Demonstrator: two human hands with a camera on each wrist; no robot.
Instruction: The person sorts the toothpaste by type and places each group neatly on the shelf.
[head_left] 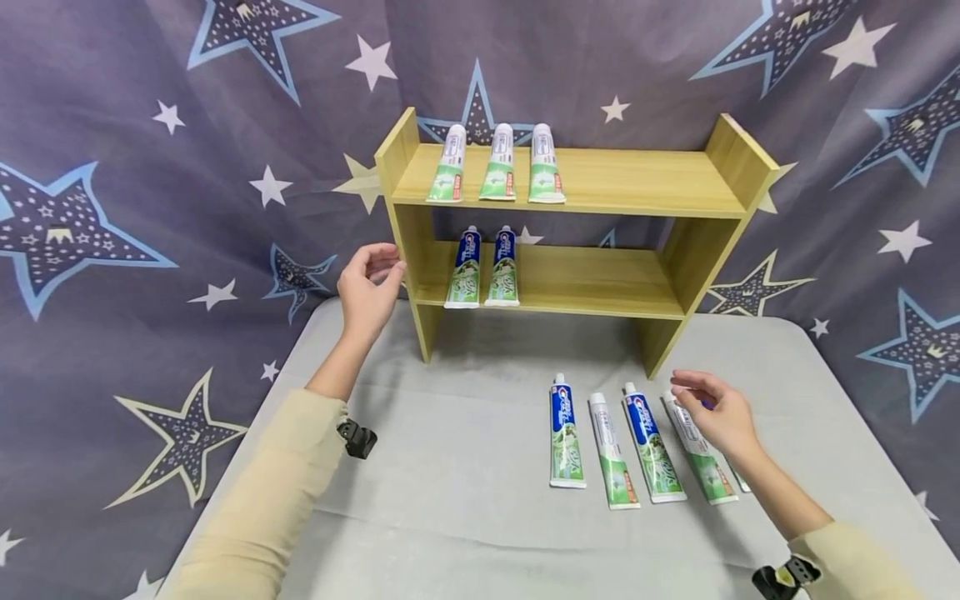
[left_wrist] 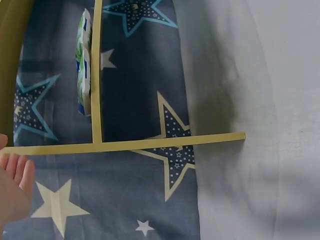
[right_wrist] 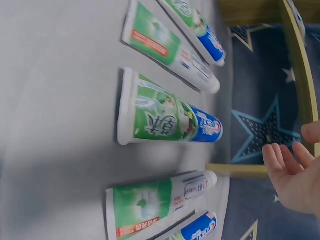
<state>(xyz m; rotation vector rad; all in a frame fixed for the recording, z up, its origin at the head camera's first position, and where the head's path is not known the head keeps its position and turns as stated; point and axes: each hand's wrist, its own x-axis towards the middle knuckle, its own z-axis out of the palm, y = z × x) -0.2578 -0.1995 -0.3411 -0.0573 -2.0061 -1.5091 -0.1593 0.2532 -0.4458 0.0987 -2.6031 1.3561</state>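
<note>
My left hand (head_left: 367, 292) is at the left side panel of the wooden shelf (head_left: 570, 204), fingers loosely bent and holding nothing; whether it touches the panel I cannot tell. My right hand (head_left: 720, 417) hovers empty over the right end of a row of toothpaste tubes, its fingers relaxed. The row alternates a blue-and-green tube (head_left: 567, 437), a white-and-green tube (head_left: 613, 454), a second blue-and-green tube (right_wrist: 165, 115) and a second white-and-green tube (right_wrist: 155, 202). Another blue-capped tube (right_wrist: 200, 227) lies partly hidden beneath the right hand.
Three white-and-green tubes (head_left: 498, 167) lie on the upper shelf board, at its left. Below them, two blue-and-green tubes (head_left: 504, 267) rest on the lower board. A grey cloth covers the table (head_left: 450, 483); a star-patterned curtain (head_left: 112, 333) hangs behind.
</note>
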